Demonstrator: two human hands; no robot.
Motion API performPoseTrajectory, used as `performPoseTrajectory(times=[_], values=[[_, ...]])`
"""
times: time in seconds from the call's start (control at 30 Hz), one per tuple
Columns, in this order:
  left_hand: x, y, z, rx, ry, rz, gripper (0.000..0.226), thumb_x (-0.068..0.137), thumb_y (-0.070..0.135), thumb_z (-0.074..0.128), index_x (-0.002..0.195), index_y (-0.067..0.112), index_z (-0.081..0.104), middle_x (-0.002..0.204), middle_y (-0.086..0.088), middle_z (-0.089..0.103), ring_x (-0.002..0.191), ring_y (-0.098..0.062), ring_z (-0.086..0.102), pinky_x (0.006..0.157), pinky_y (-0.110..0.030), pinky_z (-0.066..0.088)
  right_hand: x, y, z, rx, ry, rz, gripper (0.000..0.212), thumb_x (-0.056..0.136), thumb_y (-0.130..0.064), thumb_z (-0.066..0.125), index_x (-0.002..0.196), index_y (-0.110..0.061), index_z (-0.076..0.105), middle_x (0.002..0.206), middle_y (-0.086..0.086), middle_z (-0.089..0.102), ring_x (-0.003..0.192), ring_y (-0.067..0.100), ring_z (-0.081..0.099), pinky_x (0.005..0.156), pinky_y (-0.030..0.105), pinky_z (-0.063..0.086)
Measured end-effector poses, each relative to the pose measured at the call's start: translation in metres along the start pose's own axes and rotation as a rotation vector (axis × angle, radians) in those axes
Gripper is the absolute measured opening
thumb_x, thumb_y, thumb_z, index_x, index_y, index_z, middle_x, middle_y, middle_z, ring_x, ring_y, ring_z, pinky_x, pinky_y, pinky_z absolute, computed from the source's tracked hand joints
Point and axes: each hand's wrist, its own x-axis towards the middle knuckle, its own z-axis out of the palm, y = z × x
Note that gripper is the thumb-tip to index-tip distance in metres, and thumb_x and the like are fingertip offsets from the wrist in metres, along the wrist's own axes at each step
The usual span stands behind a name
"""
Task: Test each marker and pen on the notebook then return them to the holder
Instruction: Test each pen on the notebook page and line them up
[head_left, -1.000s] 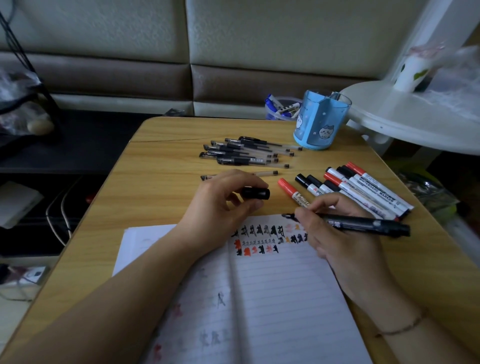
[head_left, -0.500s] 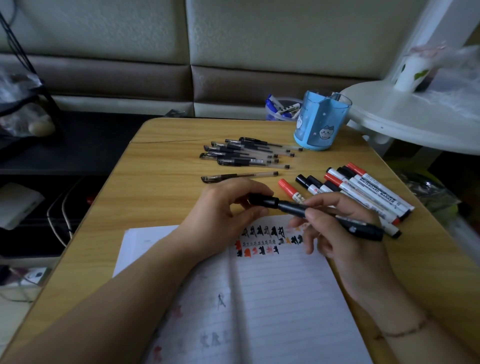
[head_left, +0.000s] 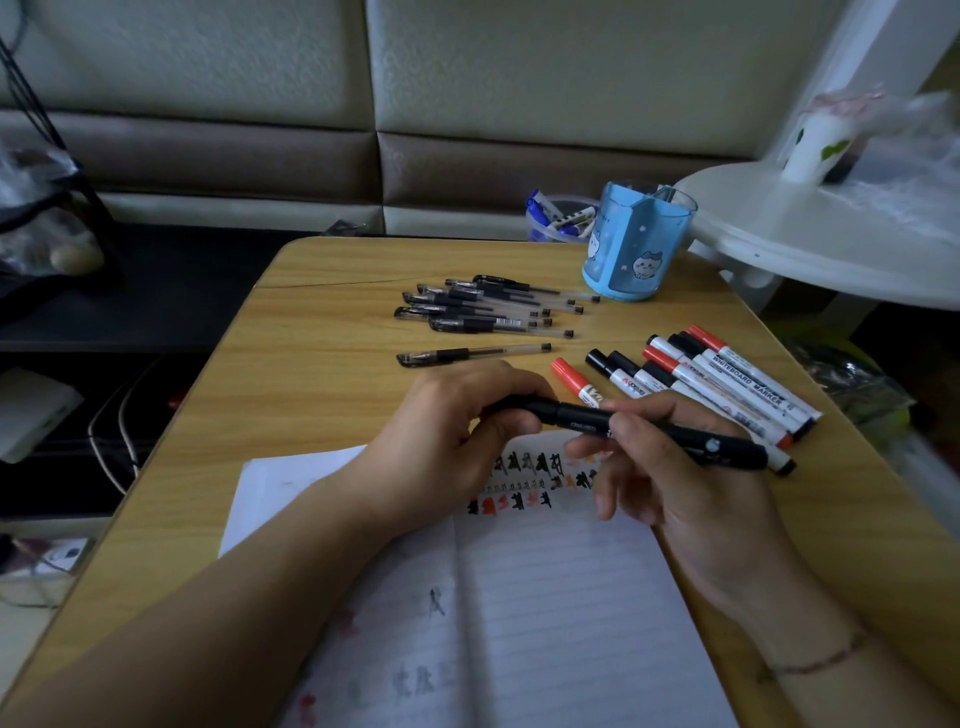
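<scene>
1. Left hand (head_left: 457, 431) curls its fingers round the cap end of the black marker (head_left: 639, 428); right hand (head_left: 670, 467) pinches the barrel farther along. Marker is held level just above the top edge of the notebook (head_left: 545, 597), touching neither page nor table.
2. Change: a second ago the cap sat apart in the left hand and the bare tip pointed at the page; half a second ago cap and barrel were meeting; now the cap is seated on the barrel. Judgement: this marker's test is done, and it is ready to go back to the holder.
3. Left of centre on the wooden table (head_left: 322, 374): a single gel pen (head_left: 472, 356) lying alone, and behind it the pile of gel pens (head_left: 488, 309). All are outside the holder.
4. Notebook's top lines carry rows of black and red test marks (head_left: 524, 480); characters too small to read.
5. Right: row of red- and black-capped whiteboard markers (head_left: 727, 387) on the table, one printed "WHITEBOARD MARKER". Small print on the held barrel is illegible.
6. Far right rear: blue holder (head_left: 631, 244) with cartoon cat figures, upright, well apart from both hands. Contents cannot be determined.
</scene>
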Motion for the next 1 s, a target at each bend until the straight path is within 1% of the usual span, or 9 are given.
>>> performPoseTrajectory(times=[0.23,0.43,0.57,0.6,0.67,0.77,0.83,0.93,1.0], values=[[0.001,0.003,-0.002,-0.022,-0.053,-0.017,0.015,0.093,0.009,0.058,0.102,0.008,0.07,0.083,0.013,0.061,0.073,-0.001,0.055,0.068,-0.013,0.039,-0.001,-0.002,0.001,-0.031,-0.021,-0.018,0.03,0.079,-0.039,0.07,0.092,-0.012,0.067,0.085,0.014,0.075,0.054,0.025,0.066,0.042,0.024,0.04],[-0.001,0.002,-0.001,-0.043,-0.101,-0.073,0.018,0.093,0.011,0.055,0.104,0.01,0.07,0.083,0.014,0.062,0.073,0.0,0.056,0.067,-0.012,0.039,0.0,-0.001,0.0,-0.071,-0.039,-0.073,0.016,0.082,-0.028,0.063,0.088,-0.013,0.067,0.083,0.015,0.075,0.057,0.027,0.067,0.047,0.019,0.045],[-0.002,0.002,0.0,-0.065,-0.15,-0.101,0.018,0.094,0.011,0.053,0.102,0.009,0.069,0.081,0.001,0.066,0.071,-0.013,0.058,0.063,-0.025,0.045,0.001,-0.001,-0.001,-0.124,-0.058,-0.114,0.013,0.085,-0.023,0.062,0.087,-0.011,0.067,0.081,0.014,0.075,0.058,0.028,0.067,0.053,0.014,0.048],[-0.002,0.001,0.001,-0.068,-0.147,-0.099,0.018,0.095,0.012,0.053,0.102,0.009,0.069,0.081,0.001,0.067,0.072,-0.014,0.059,0.064,-0.027,0.046,0.002,-0.002,-0.001,-0.13,-0.063,-0.113,0.014,0.085,-0.024,0.062,0.087,-0.01,0.066,0.081,0.014,0.075,0.058,0.028,0.067,0.053,0.015,0.047],[-0.003,0.001,0.003,-0.066,-0.097,-0.074,0.017,0.096,0.014,0.054,0.103,0.01,0.069,0.085,0.006,0.067,0.075,-0.01,0.061,0.067,-0.023,0.047,0.003,-0.002,-0.002,-0.132,-0.062,-0.097,0.017,0.083,-0.027,0.063,0.087,-0.012,0.069,0.079,0.014,0.074,0.06,0.025,0.065,0.053,0.018,0.047],[-0.004,-0.001,0.005,-0.096,-0.015,-0.068,0.019,0.096,0.023,0.055,0.105,0.014,0.069,0.088,0.007,0.067,0.078,-0.013,0.063,0.069,-0.022,0.047,0.006,-0.008,-0.008,-0.16,0.007,-0.112,0.018,0.078,-0.032,0.066,0.086,-0.019,0.075,0.07,0.009,0.071,0.059,0.013,0.062,0.052,0.015,0.045],[-0.005,-0.004,0.005,-0.081,0.034,-0.078,0.02,0.094,0.025,0.058,0.106,0.014,0.069,0.088,0.005,0.067,0.078,-0.016,0.063,0.07,-0.022,0.047,0.007,-0.012,-0.015,-0.096,0.059,-0.126,0.019,0.076,-0.03,0.066,0.086,-0.016,0.075,0.067,0.008,0.068,0.055,0.013,0.057,0.046,0.016,0.042],[-0.006,-0.008,0.002,-0.03,0.094,-0.104,0.027,0.091,0.03,0.063,0.114,0.015,0.069,0.097,0.007,0.068,0.088,-0.01,0.062,0.077,-0.018,0.045,0.007,-0.017,-0.025,-0.127,0.149,-0.161,0.012,0.079,-0.013,0.07,0.09,-0.01,0.073,0.074,0.008,0.071,0.059,0.01,0.062,0.048,0.014,0.045],[-0.006,-0.011,0.001,0.069,0.124,-0.169,0.04,0.09,0.042,0.06,0.124,0.02,0.063,0.111,0.011,0.065,0.102,-0.006,0.058,0.088,-0.023,0.044,0.009,-0.016,-0.029,-0.18,0.269,-0.18,0.01,0.084,-0.004,0.068,0.092,-0.009,0.071,0.078,0.008,0.073,0.064,0.009,0.065,0.052,0.012,0.047]])
